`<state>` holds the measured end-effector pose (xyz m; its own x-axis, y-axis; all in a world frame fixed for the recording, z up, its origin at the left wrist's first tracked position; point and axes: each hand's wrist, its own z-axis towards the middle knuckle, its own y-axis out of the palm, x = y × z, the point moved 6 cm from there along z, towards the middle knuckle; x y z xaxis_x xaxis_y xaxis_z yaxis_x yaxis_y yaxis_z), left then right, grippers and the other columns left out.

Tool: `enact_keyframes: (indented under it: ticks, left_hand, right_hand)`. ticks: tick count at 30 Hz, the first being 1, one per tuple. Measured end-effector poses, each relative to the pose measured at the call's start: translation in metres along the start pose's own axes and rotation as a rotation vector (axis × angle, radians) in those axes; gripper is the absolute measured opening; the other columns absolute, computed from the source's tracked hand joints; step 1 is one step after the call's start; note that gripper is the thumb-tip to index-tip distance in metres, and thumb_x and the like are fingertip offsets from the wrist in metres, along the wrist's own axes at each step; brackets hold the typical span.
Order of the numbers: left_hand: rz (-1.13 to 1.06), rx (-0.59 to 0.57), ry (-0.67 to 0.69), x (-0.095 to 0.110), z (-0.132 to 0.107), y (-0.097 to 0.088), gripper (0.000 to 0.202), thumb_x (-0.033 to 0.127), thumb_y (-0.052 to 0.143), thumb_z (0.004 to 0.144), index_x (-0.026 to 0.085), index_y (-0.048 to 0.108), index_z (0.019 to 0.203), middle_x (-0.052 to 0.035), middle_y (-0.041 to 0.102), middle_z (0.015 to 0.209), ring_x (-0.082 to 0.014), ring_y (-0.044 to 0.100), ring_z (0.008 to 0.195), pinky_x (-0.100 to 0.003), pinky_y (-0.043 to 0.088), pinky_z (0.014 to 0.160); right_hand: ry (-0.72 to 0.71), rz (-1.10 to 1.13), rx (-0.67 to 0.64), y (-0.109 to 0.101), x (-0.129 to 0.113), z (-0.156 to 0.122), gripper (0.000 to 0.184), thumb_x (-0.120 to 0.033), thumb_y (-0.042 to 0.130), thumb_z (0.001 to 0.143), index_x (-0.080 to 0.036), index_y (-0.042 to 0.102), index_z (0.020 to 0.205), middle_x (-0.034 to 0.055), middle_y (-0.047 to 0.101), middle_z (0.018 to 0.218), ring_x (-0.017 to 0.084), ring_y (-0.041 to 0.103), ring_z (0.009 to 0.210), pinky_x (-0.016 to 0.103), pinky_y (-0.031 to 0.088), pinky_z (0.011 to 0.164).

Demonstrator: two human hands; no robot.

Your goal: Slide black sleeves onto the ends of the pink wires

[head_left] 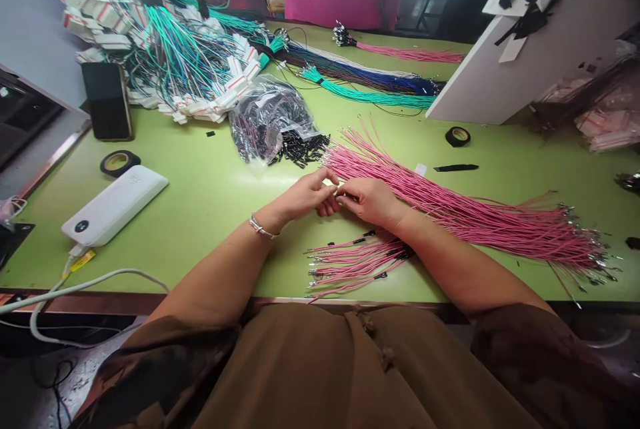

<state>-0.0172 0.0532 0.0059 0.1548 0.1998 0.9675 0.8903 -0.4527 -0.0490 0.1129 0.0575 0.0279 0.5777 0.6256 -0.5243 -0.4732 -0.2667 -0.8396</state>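
Pinching something [337, 190] too small to make out, left hand [315, 193] and right hand [369, 200] meet beside pink wires [465, 209].

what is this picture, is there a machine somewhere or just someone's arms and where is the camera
There is no machine: these are a person's two bare hands. The single picture comes from a camera worn on that person's head, looking forward and down, so the arms reach in from the bottom.

On the green table lie a big bundle of pink wires and a smaller group of pink wires nearer the body. Behind the hands is a clear plastic bag with small black pieces beside it. Farther left are a phone, a white device with a cable, and a heap of turquoise wires.

The left hand and right hand meet at the fingertips; anything between them is too small to make out.
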Motion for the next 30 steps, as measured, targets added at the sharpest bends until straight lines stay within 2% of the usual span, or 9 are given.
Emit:
enact_keyframes:
  ticks: [3,7,9,11,13,17,18,24,30]
  left_hand:
    - [0.302,-0.043,0.004,0.007,-0.006,-0.004,0.010,0.028,0.056,0.090,0.018,0.056,0.092,0.0001,0.067,0.058,-0.0101,0.054,0.043,-0.020,0.040,0.046]
    - [0.673,-0.303,0.002,0.008,-0.018,0.003,0.012,0.024,0.062,0.081,0.018,0.071,0.075,-0.0006,0.070,0.063,-0.0102,0.055,0.052,-0.021,0.039,0.051]
    - [0.717,-0.415,0.035,0.011,-0.024,0.008,0.011,0.024,0.066,0.076,0.019,0.076,0.077,-0.0003,0.073,0.071,-0.0120,0.059,0.062,-0.021,0.042,0.058]
    - [0.713,-0.463,0.057,0.015,-0.027,0.009,0.013,0.024,0.067,0.074,0.020,0.078,0.080,-0.0005,0.073,0.076,-0.0134,0.061,0.067,-0.022,0.043,0.064]
    - [0.733,-0.329,0.066,0.019,-0.022,-0.003,0.014,0.025,0.066,0.076,0.018,0.078,0.080,-0.0019,0.073,0.076,-0.0146,0.061,0.068,-0.025,0.044,0.067]
    - [0.906,0.446,0.163,0.026,-0.008,-0.059,0.022,0.014,0.056,0.082,0.016,0.075,0.093,-0.0078,0.070,0.092,-0.0206,0.061,0.088,-0.033,0.046,0.084]
    - [0.955,0.538,0.186,0.024,-0.005,-0.067,0.025,0.012,0.055,0.082,0.017,0.075,0.098,-0.0094,0.069,0.097,-0.0224,0.060,0.094,-0.035,0.045,0.088]
    - [1.037,0.525,0.068,-0.002,0.014,-0.083,0.017,0.013,0.057,0.082,0.015,0.072,0.090,-0.0120,0.063,0.093,-0.0259,0.058,0.094,-0.037,0.046,0.087]
    - [0.976,0.502,0.174,0.006,0.007,-0.068,0.008,0.009,0.060,0.079,0.016,0.063,0.076,-0.0103,0.060,0.092,-0.0239,0.056,0.093,-0.036,0.045,0.086]
  right_hand:
    - [-0.004,-0.074,-0.238,-0.009,0.000,-0.005,0.014,-0.022,0.061,0.078,-0.018,0.074,0.074,0.0052,0.070,0.076,0.015,0.054,0.066,0.028,0.034,0.062]
    - [0.096,0.027,-0.681,-0.018,0.014,-0.021,0.016,-0.023,0.066,0.075,-0.019,0.071,0.061,-0.0019,0.058,0.050,0.009,0.040,0.046,0.029,0.028,0.053]
    - [0.105,0.048,-0.560,-0.022,0.017,-0.013,0.017,-0.025,0.063,0.080,-0.018,0.073,0.069,-0.0008,0.062,0.058,0.010,0.045,0.052,0.028,0.031,0.056]
    - [0.139,-0.029,-0.215,-0.028,0.018,0.002,0.020,-0.025,0.057,0.087,-0.017,0.074,0.082,0.0033,0.069,0.077,0.014,0.054,0.067,0.027,0.036,0.063]
    - [0.196,-0.184,0.024,-0.022,0.016,0.010,0.019,-0.026,0.056,0.089,-0.017,0.073,0.094,0.0082,0.069,0.096,0.019,0.058,0.086,0.029,0.039,0.070]
    - [0.306,-0.428,0.038,0.001,0.009,0.013,0.020,-0.029,0.056,0.091,-0.017,0.067,0.102,0.0129,0.064,0.108,0.024,0.058,0.096,0.032,0.040,0.071]
    - [0.307,-0.456,0.028,0.003,0.007,0.012,0.020,-0.029,0.055,0.092,-0.016,0.067,0.102,0.0132,0.064,0.109,0.025,0.058,0.098,0.032,0.041,0.072]
    - [0.239,-0.465,-0.082,0.007,-0.001,0.009,0.020,-0.030,0.051,0.095,-0.017,0.065,0.102,0.0118,0.064,0.110,0.025,0.057,0.103,0.033,0.042,0.077]
    - [0.249,-0.465,-0.147,0.014,-0.004,0.009,0.022,-0.023,0.044,0.098,-0.014,0.063,0.104,0.0136,0.064,0.110,0.024,0.059,0.098,0.033,0.039,0.072]
